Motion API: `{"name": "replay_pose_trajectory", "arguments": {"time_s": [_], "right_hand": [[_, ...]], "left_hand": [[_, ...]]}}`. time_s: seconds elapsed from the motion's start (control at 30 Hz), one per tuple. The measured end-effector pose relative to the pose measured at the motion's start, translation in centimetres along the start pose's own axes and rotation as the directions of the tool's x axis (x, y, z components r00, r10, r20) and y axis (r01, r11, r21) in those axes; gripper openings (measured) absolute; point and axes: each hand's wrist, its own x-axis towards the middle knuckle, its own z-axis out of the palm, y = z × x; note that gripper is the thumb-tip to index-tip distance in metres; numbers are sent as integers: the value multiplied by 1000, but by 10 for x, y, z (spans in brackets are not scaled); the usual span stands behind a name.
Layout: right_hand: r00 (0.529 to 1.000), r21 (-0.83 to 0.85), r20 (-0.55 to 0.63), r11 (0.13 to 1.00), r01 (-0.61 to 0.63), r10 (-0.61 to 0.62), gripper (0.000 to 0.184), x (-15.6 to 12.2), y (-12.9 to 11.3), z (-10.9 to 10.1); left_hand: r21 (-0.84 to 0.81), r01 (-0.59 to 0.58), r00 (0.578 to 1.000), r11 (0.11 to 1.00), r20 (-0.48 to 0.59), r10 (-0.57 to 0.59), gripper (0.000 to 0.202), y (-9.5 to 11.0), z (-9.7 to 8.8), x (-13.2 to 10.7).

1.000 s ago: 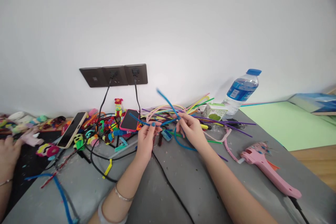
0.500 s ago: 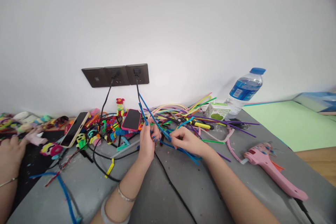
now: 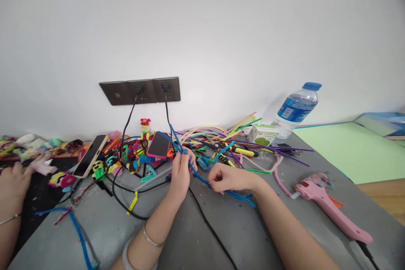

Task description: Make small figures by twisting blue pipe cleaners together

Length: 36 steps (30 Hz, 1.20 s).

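Between my two hands runs a small bundle of blue pipe cleaners (image 3: 200, 177). My left hand (image 3: 182, 173) pinches it near its upper end, where two tips fork out past the fingers. Lower down, the curled fingers of my right hand (image 3: 226, 178) close on the same bundle, and several loose ends trail below and to the right of them. Behind my hands lie scissors or pliers with yellow-and-black handles (image 3: 242, 151) on a heap of coloured pipe cleaners (image 3: 205, 131). A pink-edged phone (image 3: 158, 145) rests just beyond my left hand.
To the right lie a pink glue gun (image 3: 335, 209) and a green sheet (image 3: 335, 147). A water bottle (image 3: 295, 107) leans by a small carton (image 3: 262, 135). Black cables (image 3: 202, 215) cross the table. At the left are another person's hand (image 3: 12, 187), a second phone (image 3: 90, 156) and small figures.
The blue bundle has tilted lower and straightened between my hands. My right hand has shifted slightly right and down along it, and its far tips now sit lower.
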Motion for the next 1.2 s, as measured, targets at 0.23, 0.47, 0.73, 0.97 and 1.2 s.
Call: {"name": "replay_pose_trajectory", "arguments": {"time_s": [0.23, 0.47, 0.73, 0.97, 1.2], "right_hand": [[957, 123, -271, 982, 143, -105, 30, 1, -1, -3], [855, 264, -500, 918, 298, -134, 47, 3, -4, 2], [861, 230, -503, 948, 219, -77, 52, 3, -7, 3], [844, 145, -506, 948, 284, -176, 49, 4, -2, -1], [864, 388, -492, 863, 323, -102, 38, 4, -2, 3]], "left_hand": [[-149, 162, 959, 975, 256, -121, 35, 13, 9, -8], [-114, 548, 679, 829, 639, -361, 36, 18, 23, -24], [12, 683, 505, 730, 714, -484, 30, 18, 16, -23], [110, 829, 254, 548, 799, -545, 35, 29, 9, -18], [86, 856, 252, 511, 792, -556, 31, 31, 8, -17]]}}
